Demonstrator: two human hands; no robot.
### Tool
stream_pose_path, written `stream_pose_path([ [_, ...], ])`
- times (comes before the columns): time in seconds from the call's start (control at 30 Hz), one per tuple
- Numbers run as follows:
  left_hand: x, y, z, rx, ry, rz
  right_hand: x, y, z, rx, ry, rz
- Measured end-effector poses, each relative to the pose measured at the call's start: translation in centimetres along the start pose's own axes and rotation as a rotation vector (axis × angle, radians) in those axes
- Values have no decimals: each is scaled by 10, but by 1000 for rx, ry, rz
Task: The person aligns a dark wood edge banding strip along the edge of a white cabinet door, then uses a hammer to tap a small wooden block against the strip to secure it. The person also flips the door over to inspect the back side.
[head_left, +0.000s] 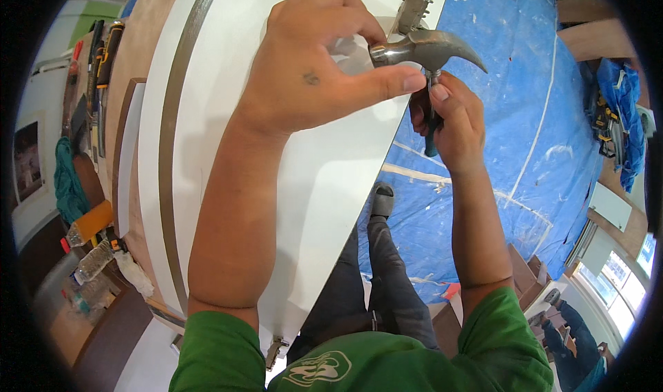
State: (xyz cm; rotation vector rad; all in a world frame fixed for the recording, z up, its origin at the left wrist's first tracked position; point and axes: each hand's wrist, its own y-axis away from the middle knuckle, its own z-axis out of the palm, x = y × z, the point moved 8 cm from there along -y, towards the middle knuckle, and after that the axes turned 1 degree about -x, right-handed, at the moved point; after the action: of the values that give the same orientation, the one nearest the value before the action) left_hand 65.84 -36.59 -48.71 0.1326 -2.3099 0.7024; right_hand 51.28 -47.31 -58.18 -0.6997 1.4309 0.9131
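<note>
My right hand (452, 119) is closed round the dark handle of a claw hammer (431, 50), close below its steel head. The claw points right and the striking face points left. My left hand (318, 67) hovers over a white panel (338, 164), thumb stretched toward the hammer's neck and index finger bent near the striking face. A gap shows between that thumb and index finger; the other fingertips are hidden. A metal hinge (412, 8) sits at the panel's far right edge, just beyond the hammer head. Another hinge (276, 350) is at the near end.
A blue sheet (504, 150) covers the floor on the right. Hand tools (103, 53), an orange-labelled bottle (90, 223) and a clear plastic bottle (93, 262) lie along the left. Another person's legs (570, 330) show at lower right. A blue bag (625, 122) stands far right.
</note>
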Motion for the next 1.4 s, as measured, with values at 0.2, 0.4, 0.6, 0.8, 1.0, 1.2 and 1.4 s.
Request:
stream_pose_path([
  [0.2,1,1,3,-2,-89,-70,-10,-12,-13,22,278,-127],
  [0.4,2,2,6,-17,-48,-68,0,-23,-23,66,323,-254],
  [0.6,-13,7,-1,12,192,-100,-7,-37,-22,8,376,-351],
  [0.8,-9,-2,-9,152,266,42,7,-38,-22,-91,379,-232],
  [1.0,-9,-5,-7,228,244,66,16,-28,-14,-61,307,-152],
  [1.2,-30,3,-5,303,295,-148,7,-5,4,-104,393,-134],
  [1.4,-44,10,-1,420,438,-288,11,23,20,-152,414,-80],
])
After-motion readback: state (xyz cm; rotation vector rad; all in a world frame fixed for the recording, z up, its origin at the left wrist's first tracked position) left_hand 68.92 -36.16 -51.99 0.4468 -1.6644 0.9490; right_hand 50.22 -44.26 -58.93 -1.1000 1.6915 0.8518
